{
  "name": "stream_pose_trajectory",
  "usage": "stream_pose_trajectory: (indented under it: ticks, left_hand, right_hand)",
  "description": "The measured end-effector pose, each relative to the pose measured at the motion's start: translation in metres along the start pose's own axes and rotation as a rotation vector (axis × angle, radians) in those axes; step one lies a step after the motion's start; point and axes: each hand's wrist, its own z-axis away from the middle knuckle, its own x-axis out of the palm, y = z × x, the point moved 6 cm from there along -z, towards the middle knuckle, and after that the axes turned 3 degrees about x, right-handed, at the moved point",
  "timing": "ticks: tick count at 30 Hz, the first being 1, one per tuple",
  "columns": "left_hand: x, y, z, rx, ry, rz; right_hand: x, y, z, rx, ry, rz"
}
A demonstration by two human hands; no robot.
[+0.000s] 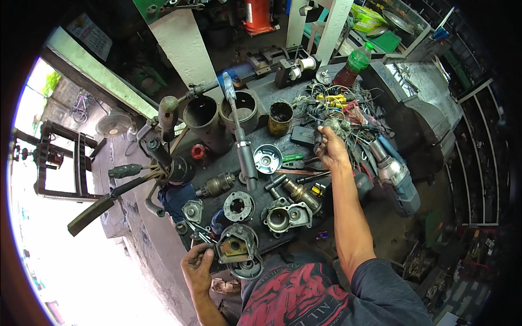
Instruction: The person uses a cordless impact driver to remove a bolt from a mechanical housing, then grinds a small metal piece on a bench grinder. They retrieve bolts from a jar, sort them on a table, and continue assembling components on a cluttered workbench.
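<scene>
At the near edge of the bench, my left hand [197,266] is closed on the side of a grey metal tool housing [251,238], its fingers and thumb at the rim. My right hand [331,149] reaches out to the edge of a tangle of wires [348,111]. Its fingers are pinched together, and what they hold, if anything, I cannot make out. Between the hands lie a round slotted metal plate [239,207], an open gear casing [278,219], a drill chuck [217,185] and a silver round cap [267,159].
A grimy tin can [280,120] and metal cylinders [209,127] stand farther back. At the right lies a large grey power tool [398,182]. A bottle with a green cap [354,64] stands behind the wires. Tools with long handles [89,215] jut out at the left.
</scene>
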Motion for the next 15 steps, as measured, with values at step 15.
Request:
stream_pose_trajectory:
  ticks: [15]
  left_hand:
    - [0.029,-0.007,0.013,0.001,-0.225,0.205]
  right_hand:
    - [0.077,-0.063,-0.006,-0.485,-0.234,0.029]
